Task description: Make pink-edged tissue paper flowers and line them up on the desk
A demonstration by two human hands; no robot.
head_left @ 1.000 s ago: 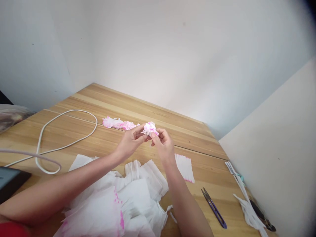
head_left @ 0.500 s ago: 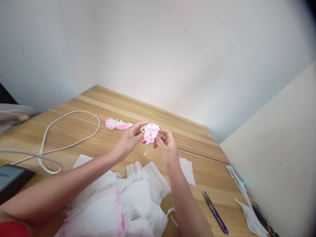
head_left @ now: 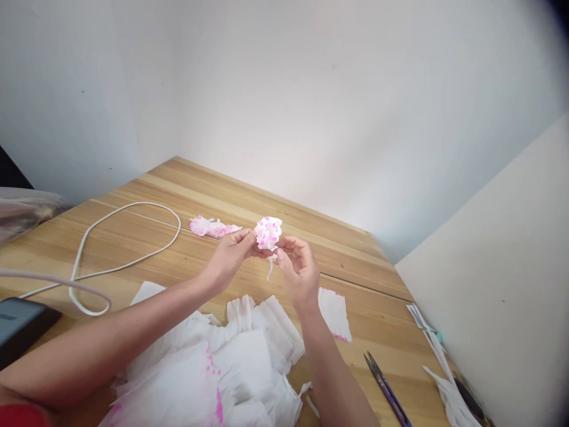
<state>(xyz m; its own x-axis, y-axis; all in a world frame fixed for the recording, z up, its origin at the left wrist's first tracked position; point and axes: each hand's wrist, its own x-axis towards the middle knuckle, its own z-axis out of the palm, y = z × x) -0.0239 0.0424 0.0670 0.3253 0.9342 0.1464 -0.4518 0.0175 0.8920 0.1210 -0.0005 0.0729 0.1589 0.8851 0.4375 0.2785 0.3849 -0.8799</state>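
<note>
A white tissue-paper flower (head_left: 268, 232) with pink-tinted petal edges is held up above the middle of the table. My left hand (head_left: 235, 249) pinches its left side between thumb and fingers. At its lower right, my right hand (head_left: 297, 264) has thumb and fingertips closed near the base, where a thin white strip dangles. Whether the right fingertips grip the flower or the strip is hard to see. Below my forearms lies a heap of white tissue sheets (head_left: 240, 356), some with pink edges. One pink-edged sheet (head_left: 334, 314) rests right of my right wrist.
Finished-looking pink and white paper flowers (head_left: 212, 226) lie behind my left hand. Purple thread snips (head_left: 386, 388) are at the right, near white strips (head_left: 438, 350) along the wall. A white cable (head_left: 128, 204) loops on the left beside a dark box (head_left: 26, 323).
The flower has turned so its face tilts more upward and has risen slightly. My left fingers have shifted lower on it, and my right hand has moved down towards its base.
</note>
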